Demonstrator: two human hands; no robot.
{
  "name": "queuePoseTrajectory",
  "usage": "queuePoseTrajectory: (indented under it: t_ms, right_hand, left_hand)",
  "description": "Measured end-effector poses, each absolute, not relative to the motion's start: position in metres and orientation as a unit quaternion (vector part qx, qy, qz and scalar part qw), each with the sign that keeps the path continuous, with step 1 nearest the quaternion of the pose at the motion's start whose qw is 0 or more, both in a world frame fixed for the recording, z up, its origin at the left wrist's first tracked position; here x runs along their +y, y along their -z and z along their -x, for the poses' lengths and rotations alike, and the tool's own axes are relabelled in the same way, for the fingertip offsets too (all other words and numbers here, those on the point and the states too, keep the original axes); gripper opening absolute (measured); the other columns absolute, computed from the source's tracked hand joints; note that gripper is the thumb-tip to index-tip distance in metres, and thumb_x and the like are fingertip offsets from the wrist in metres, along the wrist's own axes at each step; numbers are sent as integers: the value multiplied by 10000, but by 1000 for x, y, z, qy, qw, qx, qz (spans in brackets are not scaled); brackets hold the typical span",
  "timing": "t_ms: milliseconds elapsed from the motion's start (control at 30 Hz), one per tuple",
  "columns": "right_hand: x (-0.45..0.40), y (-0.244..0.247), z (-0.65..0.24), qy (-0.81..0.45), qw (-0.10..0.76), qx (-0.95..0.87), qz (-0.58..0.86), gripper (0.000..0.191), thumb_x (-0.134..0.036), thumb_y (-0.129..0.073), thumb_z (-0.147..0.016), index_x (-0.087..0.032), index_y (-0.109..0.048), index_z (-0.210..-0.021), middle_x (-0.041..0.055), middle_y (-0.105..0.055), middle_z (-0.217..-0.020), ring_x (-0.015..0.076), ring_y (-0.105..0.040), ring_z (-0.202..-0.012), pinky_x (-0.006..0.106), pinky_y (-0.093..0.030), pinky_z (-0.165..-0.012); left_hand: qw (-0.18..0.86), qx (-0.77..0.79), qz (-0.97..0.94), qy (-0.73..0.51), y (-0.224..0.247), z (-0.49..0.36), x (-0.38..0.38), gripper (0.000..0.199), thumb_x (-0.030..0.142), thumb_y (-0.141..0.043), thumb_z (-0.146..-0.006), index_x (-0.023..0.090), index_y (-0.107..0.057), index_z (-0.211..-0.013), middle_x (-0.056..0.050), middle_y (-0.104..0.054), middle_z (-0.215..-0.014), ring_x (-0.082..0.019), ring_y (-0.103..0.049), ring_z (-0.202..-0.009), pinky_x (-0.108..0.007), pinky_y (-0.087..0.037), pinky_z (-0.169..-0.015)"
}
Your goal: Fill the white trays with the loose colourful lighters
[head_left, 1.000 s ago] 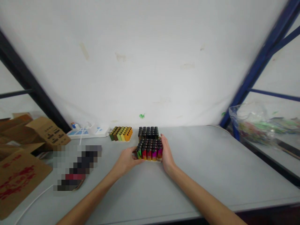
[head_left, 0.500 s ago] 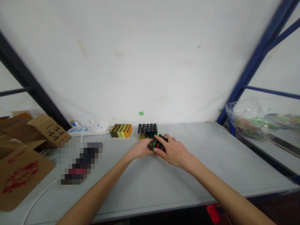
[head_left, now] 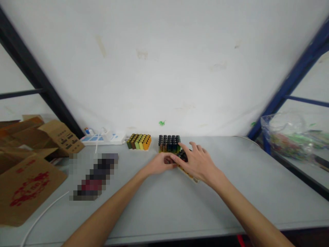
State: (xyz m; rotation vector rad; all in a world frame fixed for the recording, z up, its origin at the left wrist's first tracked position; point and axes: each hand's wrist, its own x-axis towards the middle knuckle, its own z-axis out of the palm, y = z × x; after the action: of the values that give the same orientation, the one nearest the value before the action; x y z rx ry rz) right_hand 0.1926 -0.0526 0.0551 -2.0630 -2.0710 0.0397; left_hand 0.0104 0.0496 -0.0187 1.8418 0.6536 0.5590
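Observation:
In the middle of the table a tray of lighters (head_left: pixel 182 155) with black tops stands at an angle, partly covered by my hands. My left hand (head_left: pixel 159 163) is curled at the tray's left end, around a dark lighter (head_left: pixel 168 160) that shows only in part. Over the tray, my right hand (head_left: pixel 199 160) has its fingers spread above the tops, its thumb reaching toward my left fingertips. Just behind stands an upright block of lighters (head_left: pixel 169 144) in rows. Farther left is a block of yellow, green, brown and orange lighters (head_left: pixel 139 142).
Cardboard boxes (head_left: pixel 31 188) crowd the left side of the table (head_left: pixel 154 209). A white power strip (head_left: pixel 115 139) lies along the wall, with a cable. A blurred-out object (head_left: pixel 97 176) is left of my arm. A clear plastic bag (head_left: pixel 288 137) sits at the right behind a blue post.
The view has shifted, moving the whole scene slightly to the right. My right hand has slid a little right over the tray, its fingers more raised; my left hand remains at the tray's left end.

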Motion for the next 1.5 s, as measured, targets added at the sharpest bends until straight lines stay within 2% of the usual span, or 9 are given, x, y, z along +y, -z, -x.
queuePoseTrajectory:
  t_ms: [233,433,667,900,1100,1233,1333,1433,1500]
  right_hand:
    - [-51,-37,-186,32,55,-686,724,717,-620,-465,-1076,-290,-330,-1699,216,-664,-1230,402,-687,-1103,479,-525,-863]
    - [-54,-36,-188,44,60,-691,719,528,-581,-451,-1095,-311,-521,-1543,184,-668,-1200,377,-711,-1062,442,-531,-828]
    - [-53,-37,-189,44,75,-694,715,441,-577,-459,-1094,-291,-583,-1406,166,-670,-1184,346,-712,-1053,409,-517,-840]
    - [-55,-42,-220,27,77,-659,748,423,-520,-479,-1098,-234,-569,-1398,178,-656,-1220,353,-739,-1035,395,-518,-810]
    - [-34,-42,-270,-48,119,-626,769,509,-590,-478,-1078,-238,-555,-1437,178,-719,-1171,346,-748,-1020,396,-522,-831]
    - [-14,-39,-301,-164,239,-588,755,448,-543,-609,-1013,-220,-646,-1320,150,-777,-1114,343,-729,-1063,414,-504,-938]
    - [-4,-33,-317,-231,325,-546,737,358,-496,-674,-960,-217,-695,-1183,113,-786,-1134,310,-716,-1076,394,-496,-987]
    - [-1,-23,-322,-280,363,-518,722,312,-500,-643,-955,-212,-694,-1063,87,-794,-1052,269,-730,-981,351,-544,-888]
    - [-1,-14,-320,-321,394,-492,707,293,-489,-594,-963,-211,-677,-1007,72,-790,-954,247,-739,-884,323,-566,-777]
  left_hand:
    - [528,282,-764,-242,28,-8,58,353,346,-782,-802,133,-741,-1081,-92,-774,-1013,-222,-703,-953,-357,-562,-923]
    - [512,292,-767,-254,30,-9,58,265,193,-709,-808,125,-760,-1060,-90,-792,-999,-210,-717,-943,-360,-584,-945]
    - [501,300,-770,-257,31,-12,55,240,283,-733,-844,136,-764,-1031,-77,-775,-965,-200,-699,-914,-335,-580,-895]
    - [432,331,-802,-248,22,-15,45,516,472,-766,-863,135,-749,-1254,-98,-772,-1053,-200,-694,-897,-298,-562,-777]
    - [307,356,-860,-199,6,-41,23,885,596,-828,-792,130,-603,-1511,-155,-731,-1251,-340,-679,-1178,-492,-494,-1133]
    - [325,319,-863,-220,6,-73,7,1106,622,-872,-749,209,-396,-1659,-183,-449,-1674,-405,-399,-1555,-534,-307,-1308]
    - [347,314,-848,-248,14,-102,-2,1250,617,-897,-728,189,-250,-1709,-219,-312,-1738,-410,-250,-1634,-555,-220,-1346]
    - [376,332,-816,-287,23,-128,-6,1328,619,-927,-690,225,-180,-1714,-232,-277,-1719,-434,-301,-1609,-594,-285,-1318]
    - [372,340,-804,-315,26,-139,-6,1225,596,-898,-745,217,-221,-1693,-229,-333,-1647,-410,-417,-1545,-572,-342,-1298]
